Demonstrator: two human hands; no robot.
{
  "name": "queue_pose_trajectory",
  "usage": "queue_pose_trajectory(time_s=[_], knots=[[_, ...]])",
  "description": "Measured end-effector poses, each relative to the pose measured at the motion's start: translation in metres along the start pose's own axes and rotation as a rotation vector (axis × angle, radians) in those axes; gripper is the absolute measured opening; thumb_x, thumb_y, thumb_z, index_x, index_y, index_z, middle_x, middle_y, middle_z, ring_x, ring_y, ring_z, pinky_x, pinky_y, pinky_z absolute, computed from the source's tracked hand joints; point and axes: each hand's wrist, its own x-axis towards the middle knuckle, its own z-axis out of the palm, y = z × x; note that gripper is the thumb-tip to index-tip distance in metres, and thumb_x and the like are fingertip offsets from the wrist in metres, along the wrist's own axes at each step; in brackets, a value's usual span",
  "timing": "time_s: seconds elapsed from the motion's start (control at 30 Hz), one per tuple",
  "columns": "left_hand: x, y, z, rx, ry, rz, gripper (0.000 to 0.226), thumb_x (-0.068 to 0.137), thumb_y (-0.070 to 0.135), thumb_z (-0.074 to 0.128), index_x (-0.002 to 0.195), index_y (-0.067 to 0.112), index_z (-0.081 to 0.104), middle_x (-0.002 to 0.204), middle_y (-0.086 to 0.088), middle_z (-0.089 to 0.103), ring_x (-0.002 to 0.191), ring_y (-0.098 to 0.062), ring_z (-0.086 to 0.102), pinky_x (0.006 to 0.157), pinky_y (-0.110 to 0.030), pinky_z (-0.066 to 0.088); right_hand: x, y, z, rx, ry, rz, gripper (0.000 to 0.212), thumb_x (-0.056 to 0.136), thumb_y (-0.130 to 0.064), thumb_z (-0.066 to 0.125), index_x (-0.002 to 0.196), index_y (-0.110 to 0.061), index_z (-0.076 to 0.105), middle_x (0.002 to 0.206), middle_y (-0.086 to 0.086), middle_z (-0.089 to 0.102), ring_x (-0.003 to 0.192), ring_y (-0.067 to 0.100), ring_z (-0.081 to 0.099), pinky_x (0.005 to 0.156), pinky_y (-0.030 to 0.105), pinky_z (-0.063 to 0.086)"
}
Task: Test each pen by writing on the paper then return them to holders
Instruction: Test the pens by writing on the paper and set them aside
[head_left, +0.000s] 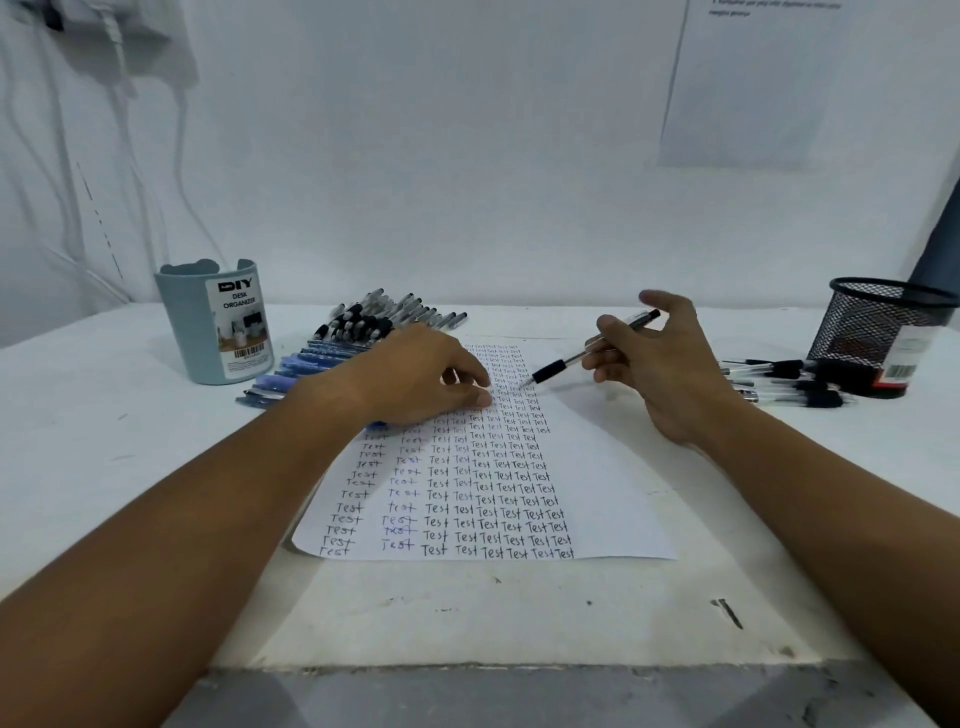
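A clear-barrelled pen (592, 348) with a black grip is pinched in the right hand (660, 364) between thumb and curled fingers, mid-barrel; the index finger is seen raised and loose above the rest. The pen is held tilted, tip down and to the left, cap end up toward the right. The tip is seen at or just above the upper right part of the paper (597, 467); contact cannot be told. The paper is laid on the white table (130, 415), and its left and middle parts are filled with columns of the handwritten word "Test", some in blue, most in black. The left hand (415, 379) is rested palm down on the upper left of the paper, fingers loosely bent, fingertips pressed on the sheet; nothing is held in it. Just behind and left of that hand, a pile of blue pens (296, 369) is laid flat on the table, with a pile of black-grip pens (379, 314) behind it. A light blue desk organizer (208, 332), labelled "DIY DESK ORGANIZER", is stood upright to the left of the piles; its contents cannot be seen. At the far right, a black mesh holder (872, 332) is stood upright, and a small group of black-grip pens (784, 382) is laid flat on the table just left of its base. A white sheet (743, 88) is fixed to the wall at the upper right.
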Motion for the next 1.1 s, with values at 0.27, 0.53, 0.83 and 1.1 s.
queue_pose_trajectory(time_s=[0.27,0.53,0.83,1.1], knots=[[0.004,0.009,0.006,-0.055,0.124,0.021,0.029,0.09,0.043,0.06,0.105,0.022,0.073,0.099,0.009,0.07,0.088,-0.003,0.06,0.082,-0.021,0.042,-0.004,-0.001,0.001,-0.027,-0.021,-0.015,0.026,0.095,-0.011,0.061,0.097,-0.015,0.036,0.074,0.014,0.069,0.057,0.021,0.06,0.05,0.028,0.047],[0.004,0.011,0.008,-0.08,0.189,0.069,0.023,0.091,0.036,0.062,0.103,0.021,0.074,0.094,0.008,0.07,0.085,-0.004,0.061,0.083,-0.024,0.047,-0.009,-0.003,0.006,-0.029,-0.054,0.012,0.026,0.095,-0.014,0.062,0.097,-0.015,0.036,0.08,0.015,0.071,0.058,0.02,0.058,0.051,0.029,0.046],[0.008,-0.008,0.005,-0.004,0.422,-0.112,0.021,0.091,0.033,0.062,0.088,0.016,0.074,0.074,0.003,0.068,0.068,-0.012,0.059,0.073,-0.029,0.047,0.038,-0.014,-0.024,-0.962,0.069,-0.176,0.025,0.093,-0.015,0.05,0.117,-0.02,0.052,0.101,0.007,0.068,0.089,0.03,0.062,0.079,0.041,0.053],[0.007,-0.03,-0.003,0.15,0.547,-0.334,0.026,0.096,0.028,0.053,0.087,0.012,0.071,0.077,-0.002,0.065,0.077,-0.022,0.056,0.087,-0.04,0.045,0.054,0.012,-0.037,-1.841,0.015,-0.006,0.032,0.091,-0.012,0.045,0.122,-0.017,0.055,0.113,0.009,0.057,0.121,0.031,0.037,0.099,0.042,0.029]])
